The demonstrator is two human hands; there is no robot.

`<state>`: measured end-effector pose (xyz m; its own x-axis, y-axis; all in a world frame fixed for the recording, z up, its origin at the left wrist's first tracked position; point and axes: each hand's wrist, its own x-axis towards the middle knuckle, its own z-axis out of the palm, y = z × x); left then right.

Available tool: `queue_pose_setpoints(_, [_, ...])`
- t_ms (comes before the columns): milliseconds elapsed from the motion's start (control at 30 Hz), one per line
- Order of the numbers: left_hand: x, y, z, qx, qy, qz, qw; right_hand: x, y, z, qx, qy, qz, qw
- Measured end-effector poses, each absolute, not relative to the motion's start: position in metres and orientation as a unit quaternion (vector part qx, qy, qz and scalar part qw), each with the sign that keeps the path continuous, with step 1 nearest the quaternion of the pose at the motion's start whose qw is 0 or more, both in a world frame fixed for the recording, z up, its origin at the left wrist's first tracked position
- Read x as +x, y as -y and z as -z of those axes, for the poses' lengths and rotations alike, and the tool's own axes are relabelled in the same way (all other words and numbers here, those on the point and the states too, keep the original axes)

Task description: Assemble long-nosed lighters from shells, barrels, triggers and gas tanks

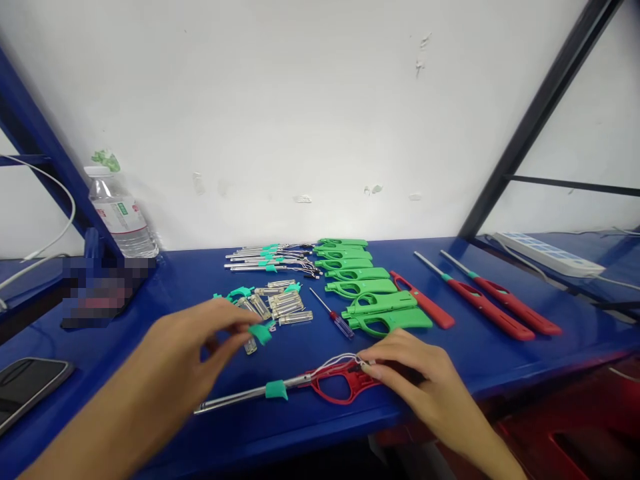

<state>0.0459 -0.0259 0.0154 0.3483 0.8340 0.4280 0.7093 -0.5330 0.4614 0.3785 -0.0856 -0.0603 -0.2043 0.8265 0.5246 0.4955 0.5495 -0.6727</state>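
Observation:
Between the thumb and fingers of my left hand (215, 330) is a small teal plastic trigger (261, 332), held above the blue table. My right hand (407, 370) pinches at a red lighter shell half (345, 385), by the white wires (345, 358); its palm hides the handle's rear. A silver lighter tube (240, 399) with a teal collar (277, 390) extends left from the red shell. Behind my left hand lie several clear fuel tanks (287, 307) and more teal triggers (241, 292).
Green shell halves (370, 287) are lined up behind, beside spare metal tubes (255, 267) and a screwdriver (333, 313). Red lighters (493, 307) lie right, near a power strip (547, 255). A water bottle (123, 217) and a phone (33, 387) are left. A wall closes the back.

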Motion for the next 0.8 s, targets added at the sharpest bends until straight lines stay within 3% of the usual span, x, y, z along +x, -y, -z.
queue_pose_setpoints(200, [0.107, 0.054, 0.012, 0.877, -0.346, -0.295, 0.155, 0.377, 0.086, 0.062, -0.447, 0.742, -0.201, 0.458])
queue_pose_setpoints(433, [0.125, 0.061, 0.036, 0.887, -0.379, -0.228, 0.128, 0.378, 0.087, 0.060, -0.479, 0.723, -0.232, 0.440])
queue_pose_setpoints(800, [0.133, 0.062, 0.030, 0.879, -0.449, -0.130, 0.097, 0.378, 0.088, 0.057, -0.482, 0.723, -0.239, 0.433])
